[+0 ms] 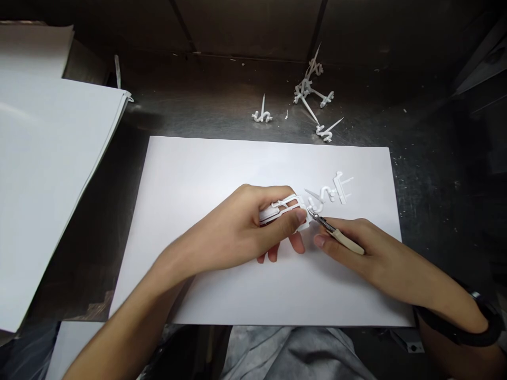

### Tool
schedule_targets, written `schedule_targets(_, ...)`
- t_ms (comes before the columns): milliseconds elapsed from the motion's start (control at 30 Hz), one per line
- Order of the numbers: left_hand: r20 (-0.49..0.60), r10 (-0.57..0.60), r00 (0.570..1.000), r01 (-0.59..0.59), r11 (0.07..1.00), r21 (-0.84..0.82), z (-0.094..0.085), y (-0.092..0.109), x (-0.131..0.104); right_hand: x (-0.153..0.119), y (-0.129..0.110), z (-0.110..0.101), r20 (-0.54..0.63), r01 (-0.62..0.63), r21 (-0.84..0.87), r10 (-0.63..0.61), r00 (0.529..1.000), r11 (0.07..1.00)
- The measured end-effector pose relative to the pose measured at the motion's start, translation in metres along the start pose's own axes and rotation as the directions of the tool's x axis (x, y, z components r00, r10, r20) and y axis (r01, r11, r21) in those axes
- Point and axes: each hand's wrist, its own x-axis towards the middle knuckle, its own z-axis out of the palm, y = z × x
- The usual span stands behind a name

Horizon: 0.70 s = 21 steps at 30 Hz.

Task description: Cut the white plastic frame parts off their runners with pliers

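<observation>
So, left hand (241, 229): yours is mid-frame, grip closed on a slotted white plastic part (302, 201), thumb pressed over its right end.
Right hand (366, 248): just right of centre, grip wrapped around the cream-handled nippers (348, 243), tips right at the part's right edge. Can't tell if they're biting into anything.
Squiggly piece (327, 191): right by the nipper tips, with a spike on it; a pronged bracket (339, 187) is at its right end. Can't tell if the squiggle's joined to your part.
White sheet (174, 174): under both your hands, across the middle of the frame, flat on the dark table (178, 111).
Scraps: curly spiked pieces at upper centre-right, a tangled pile (304, 91) plus two loners, one left (262, 116), one below (325, 133).
Far left: big white stack (47, 169).
Your right wrist: black band (447, 328).
</observation>
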Motion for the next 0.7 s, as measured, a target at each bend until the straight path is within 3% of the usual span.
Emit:
schedule_targets(300,0.029,-0.035,0.999,0.036,0.999,-0.041,0.0001,0.0004,-0.0004,-0.0027,-0.0047,-0.0020,0.080,-0.013,0.057,0.008,0.997,0.998)
schedule_targets(700,0.007,-0.034,0.999,0.035,0.998,-0.052,0.0024,-0.0005,0.0010,-0.0009,-0.0025,0.0020,0.038,-0.015,0.014,0.014,0.999,1.000)
